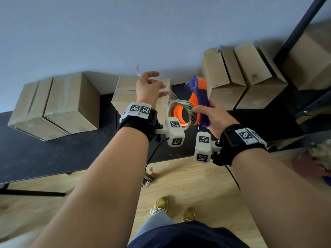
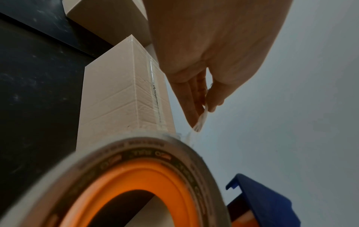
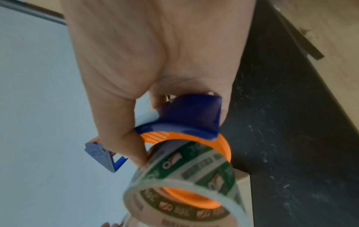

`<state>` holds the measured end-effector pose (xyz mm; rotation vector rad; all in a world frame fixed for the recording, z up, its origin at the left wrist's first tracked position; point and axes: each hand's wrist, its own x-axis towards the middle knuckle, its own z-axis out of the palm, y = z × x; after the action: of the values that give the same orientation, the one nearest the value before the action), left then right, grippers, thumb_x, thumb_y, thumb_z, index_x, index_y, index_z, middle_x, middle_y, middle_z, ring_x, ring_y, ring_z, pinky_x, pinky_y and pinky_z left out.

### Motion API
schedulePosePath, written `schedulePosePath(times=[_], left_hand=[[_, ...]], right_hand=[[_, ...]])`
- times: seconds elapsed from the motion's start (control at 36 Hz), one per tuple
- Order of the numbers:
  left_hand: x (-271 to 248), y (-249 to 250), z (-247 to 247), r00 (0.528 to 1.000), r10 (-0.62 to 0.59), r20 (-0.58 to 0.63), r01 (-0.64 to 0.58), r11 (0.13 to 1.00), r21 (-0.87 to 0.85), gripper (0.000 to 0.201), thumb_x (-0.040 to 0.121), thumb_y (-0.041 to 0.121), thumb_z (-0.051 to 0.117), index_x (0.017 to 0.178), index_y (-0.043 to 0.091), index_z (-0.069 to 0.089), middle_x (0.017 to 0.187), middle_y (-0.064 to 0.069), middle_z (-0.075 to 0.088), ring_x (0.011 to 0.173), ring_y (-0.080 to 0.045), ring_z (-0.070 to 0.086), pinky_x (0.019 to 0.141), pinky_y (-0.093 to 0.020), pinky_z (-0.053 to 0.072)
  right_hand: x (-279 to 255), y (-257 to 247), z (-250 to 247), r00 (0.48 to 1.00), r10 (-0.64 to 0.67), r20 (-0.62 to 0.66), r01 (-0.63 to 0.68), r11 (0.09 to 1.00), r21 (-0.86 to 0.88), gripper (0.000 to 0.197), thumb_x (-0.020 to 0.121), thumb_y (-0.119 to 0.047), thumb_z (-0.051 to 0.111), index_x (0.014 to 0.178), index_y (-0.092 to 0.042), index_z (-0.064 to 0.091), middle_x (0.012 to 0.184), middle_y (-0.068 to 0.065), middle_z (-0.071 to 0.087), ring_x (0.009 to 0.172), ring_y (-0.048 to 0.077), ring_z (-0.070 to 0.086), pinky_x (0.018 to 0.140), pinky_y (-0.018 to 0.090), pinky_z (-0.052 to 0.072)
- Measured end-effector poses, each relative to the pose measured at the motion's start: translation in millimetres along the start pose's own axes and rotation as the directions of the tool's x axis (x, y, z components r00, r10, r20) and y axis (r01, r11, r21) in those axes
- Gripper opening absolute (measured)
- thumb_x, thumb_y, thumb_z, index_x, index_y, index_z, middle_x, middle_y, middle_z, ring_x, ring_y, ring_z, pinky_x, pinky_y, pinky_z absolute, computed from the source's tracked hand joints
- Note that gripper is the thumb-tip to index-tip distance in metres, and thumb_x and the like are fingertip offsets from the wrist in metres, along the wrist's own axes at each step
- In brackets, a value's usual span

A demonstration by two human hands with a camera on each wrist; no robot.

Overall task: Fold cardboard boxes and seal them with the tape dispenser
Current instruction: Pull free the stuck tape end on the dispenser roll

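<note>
Right hand (image 1: 213,119) gripping orange-and-blue plastic tape dispenser (image 1: 198,97) by its blue handle; fingers curled round handle, thumb laid along the side of the roll of clear printed packing tape (image 1: 180,113). Roll seated on orange hub, just left of the right grip and near the wrist.

Left hand (image 1: 148,88) raised left of dispenser, fingers nearly straight, thumb and fingertips pinching loose end of clear tape strip (image 1: 167,93). Strip running from left grip down and right to the roll; crumpled at the pinch in left wrist view. A further wisp of clear film showing above the left thumb.

Sealed brown cardboard box (image 1: 141,95) on dark tabletop (image 1: 35,154), directly beyond the left hand, apart from both grips. Taped seam visible on its face in left wrist view.

Two more brown cardboard boxes (image 1: 53,106) at far left of tabletop, side by side. Row of open-flapped cardboard boxes (image 1: 241,76) at far right, against pale wall.
</note>
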<state>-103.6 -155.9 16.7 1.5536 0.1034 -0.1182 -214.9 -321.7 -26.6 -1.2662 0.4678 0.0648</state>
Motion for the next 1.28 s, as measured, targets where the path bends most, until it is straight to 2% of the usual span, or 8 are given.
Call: schedulePosePath(times=[0.22, 0.33, 0.53, 0.81, 0.94, 1.03, 1.14, 1.28], left_hand=[[-4.5, -0.4, 6.5, 0.987, -0.050, 0.155, 0.045, 0.998, 0.040, 0.047, 0.074, -0.019, 0.056, 0.110, 0.012, 0.057, 0.077, -0.003, 0.052, 0.073, -0.016, 0.062, 0.079, -0.042, 0.059], [-6.7, -5.2, 10.2, 0.986, -0.022, 0.166, -0.012, 0.979, 0.202, 0.057, 0.063, -0.009, 0.068, 0.110, 0.022, 0.059, 0.099, -0.007, 0.055, 0.086, -0.021, 0.065, 0.081, -0.045, 0.058], [-9.1, -20.1, 18.7, 0.983, 0.094, 0.159, -0.151, 0.908, 0.391, 0.072, 0.064, 0.010, 0.084, 0.126, 0.022, 0.050, 0.124, -0.004, 0.041, 0.102, -0.015, 0.053, 0.093, -0.031, 0.049], [-7.6, -32.4, 23.2, 0.993, -0.047, 0.105, 0.014, 0.957, 0.291, 0.079, 0.060, -0.001, 0.081, 0.125, 0.032, 0.049, 0.114, -0.004, 0.048, 0.096, -0.015, 0.059, 0.088, -0.036, 0.056], [-15.6, -49.1, 24.0, 0.980, -0.067, 0.187, 0.012, 0.960, 0.281, 0.074, 0.068, -0.014, 0.071, 0.129, 0.023, 0.052, 0.095, 0.002, 0.050, 0.083, -0.013, 0.061, 0.076, -0.038, 0.060], [-19.8, -60.4, 26.8, 0.965, -0.095, 0.246, 0.018, 0.954, 0.298, 0.073, 0.070, -0.016, 0.070, 0.130, 0.021, 0.052, 0.095, 0.000, 0.051, 0.080, -0.015, 0.062, 0.073, -0.033, 0.060], [-20.9, -76.9, 31.8, 0.953, -0.136, 0.270, 0.040, 0.942, 0.334, 0.073, 0.068, -0.012, 0.072, 0.127, 0.026, 0.053, 0.103, -0.002, 0.054, 0.091, -0.019, 0.063, 0.078, -0.035, 0.060], [-17.3, -87.9, 40.3, 0.956, -0.127, 0.265, 0.035, 0.944, 0.327, 0.065, 0.070, -0.009, 0.067, 0.116, 0.036, 0.056, 0.111, -0.005, 0.056, 0.099, -0.020, 0.061, 0.081, -0.038, 0.059]], right_hand=[[6.5, -2.2, 0.2, 0.998, 0.021, -0.058, -0.017, 0.998, 0.062, 0.035, 0.082, -0.012, 0.073, 0.115, -0.011, 0.061, 0.090, 0.006, 0.069, 0.081, 0.022, 0.067, 0.076, 0.037, 0.054], [7.1, -1.9, -0.7, 0.998, 0.025, -0.063, -0.017, 0.992, 0.127, 0.043, 0.083, -0.011, 0.072, 0.123, -0.009, 0.058, 0.094, 0.008, 0.069, 0.083, 0.023, 0.068, 0.074, 0.038, 0.055], [6.8, -6.1, 2.5, 0.996, -0.012, -0.093, 0.021, 0.995, 0.095, 0.044, 0.081, -0.009, 0.074, 0.122, -0.010, 0.058, 0.100, 0.010, 0.068, 0.087, 0.025, 0.068, 0.070, 0.038, 0.057], [10.5, 11.6, -0.4, 0.992, 0.018, -0.125, -0.026, 0.998, -0.063, 0.046, 0.072, -0.021, 0.085, 0.110, -0.023, 0.061, 0.109, 0.004, 0.071, 0.099, 0.025, 0.070, 0.094, 0.048, 0.053], [18.4, 33.0, -10.2, 0.981, 0.067, -0.183, -0.090, 0.988, -0.124, 0.064, 0.054, -0.040, 0.089, 0.108, -0.024, 0.060, 0.106, 0.004, 0.071, 0.098, 0.024, 0.069, 0.094, 0.049, 0.053], [26.2, 48.6, -21.4, 0.976, 0.094, -0.196, -0.130, 0.975, -0.178, 0.082, 0.051, -0.046, 0.087, 0.123, -0.019, 0.057, 0.112, 0.003, 0.069, 0.100, 0.023, 0.068, 0.096, 0.047, 0.052], [26.9, 55.8, -28.8, 0.963, 0.131, -0.234, -0.179, 0.964, -0.197, 0.065, 0.077, -0.023, 0.080, 0.134, -0.013, 0.050, 0.122, 0.007, 0.064, 0.105, 0.025, 0.064, 0.098, 0.045, 0.050], [30.5, 57.2, -42.3, 0.942, 0.102, -0.321, -0.180, 0.958, -0.225, 0.054, 0.083, -0.021, 0.076, 0.131, -0.013, 0.052, 0.119, 0.008, 0.065, 0.100, 0.023, 0.064, 0.085, 0.037, 0.053]])
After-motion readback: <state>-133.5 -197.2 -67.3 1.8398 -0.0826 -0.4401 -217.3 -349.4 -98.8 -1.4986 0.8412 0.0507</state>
